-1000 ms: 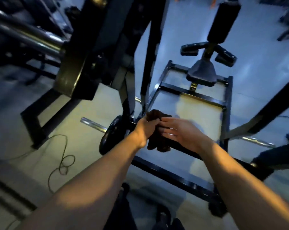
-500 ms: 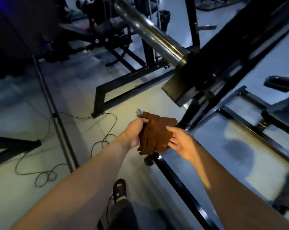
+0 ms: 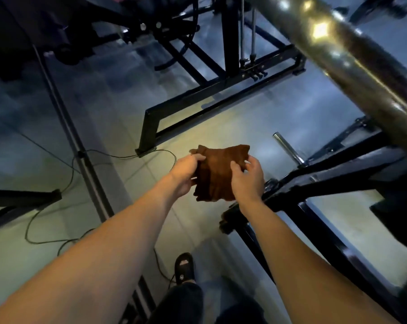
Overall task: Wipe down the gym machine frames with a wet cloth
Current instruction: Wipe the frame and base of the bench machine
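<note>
A: Since half a second ago the right hand (image 3: 248,177) has closed onto the folded brown terry cloth (image 3: 217,173); before, its fingers only reached toward the cloth's right edge. The view has also tipped further down.

B: Left hand?

A: The left hand (image 3: 186,171) grips the cloth's left edge as before, fingers curled over the top corner. The right hand pinches the right side, thumb on the near face, fingertips wrapped behind.

B: Cloth's look and place?

A: Rust-brown, thick, folded into a rough square with several layers; the bottom edge hangs ragged and uneven, the top right corner stands up in a point. Whether it is wet I cannot tell. It is held in the air between both hands, above the pale tiled floor (image 3: 113,106), clear of any frame.

B: Around it?

A: The black steel machine frame (image 3: 333,176) sits just right of the right hand. A short chrome peg (image 3: 287,148) juts up near it. A thick chrome bar (image 3: 352,57) crosses the upper right. A thin black cable (image 3: 64,183) loops over the floor at left. A black sandal (image 3: 183,267) shows at the bottom.
</note>
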Demonstrator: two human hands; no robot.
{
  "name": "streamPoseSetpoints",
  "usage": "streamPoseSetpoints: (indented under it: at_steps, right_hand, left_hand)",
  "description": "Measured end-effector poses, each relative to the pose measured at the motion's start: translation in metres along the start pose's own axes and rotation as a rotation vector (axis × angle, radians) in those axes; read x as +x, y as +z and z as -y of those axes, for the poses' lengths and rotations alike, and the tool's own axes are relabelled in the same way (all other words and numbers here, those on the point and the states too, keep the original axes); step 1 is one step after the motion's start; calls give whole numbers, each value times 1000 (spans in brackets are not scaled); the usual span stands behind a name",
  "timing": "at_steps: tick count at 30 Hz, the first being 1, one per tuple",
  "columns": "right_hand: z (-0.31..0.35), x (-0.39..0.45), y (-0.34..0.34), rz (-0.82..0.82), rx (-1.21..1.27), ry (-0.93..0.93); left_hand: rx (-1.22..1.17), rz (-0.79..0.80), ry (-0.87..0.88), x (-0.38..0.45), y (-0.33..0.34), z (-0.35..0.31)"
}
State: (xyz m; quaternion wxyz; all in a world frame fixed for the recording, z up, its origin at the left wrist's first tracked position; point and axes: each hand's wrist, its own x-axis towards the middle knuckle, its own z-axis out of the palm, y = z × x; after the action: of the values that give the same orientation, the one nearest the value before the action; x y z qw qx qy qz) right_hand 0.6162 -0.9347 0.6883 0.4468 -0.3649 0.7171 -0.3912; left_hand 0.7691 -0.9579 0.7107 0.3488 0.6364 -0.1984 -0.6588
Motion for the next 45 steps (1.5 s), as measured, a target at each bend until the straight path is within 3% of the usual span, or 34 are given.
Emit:
streamPoseSetpoints:
  at_steps: [6,15,19,23,27,30,35,40,43,45]
  right_hand:
    - [23,39,17,-6,55,80]
    - [74,83,45,115,-164,-252]
    - [83,101,64,115,-223,-294]
    - [99,132,100,113,-338,-282]
    - [128,170,155,234,-486,-286]
    - [141,192,189,242,-613,-333]
    - [174,232,220,185,-653,-307]
    - [189,274,220,342,-883,-231]
    - [196,308,205,285,-1041,-133]
    - [197,331,192,180,-997,-27]
  left_hand:
    - [-41,81,7,36,-14,-32]
    - [34,39,107,74,-19,-73]
    - [97,36,64,101,-36,-93]
    - [324,100,-16,144,-61,-125]
    - [540,141,194,190,-88,-178]
    - [534,205,295,227,-100,-216]
    - [666,285,370,274,-115,-269]
    - [732,358,450,310,-107,-308]
    - [790,362,481,339,-86,-336]
    - [829,386,473,358,-64,-355]
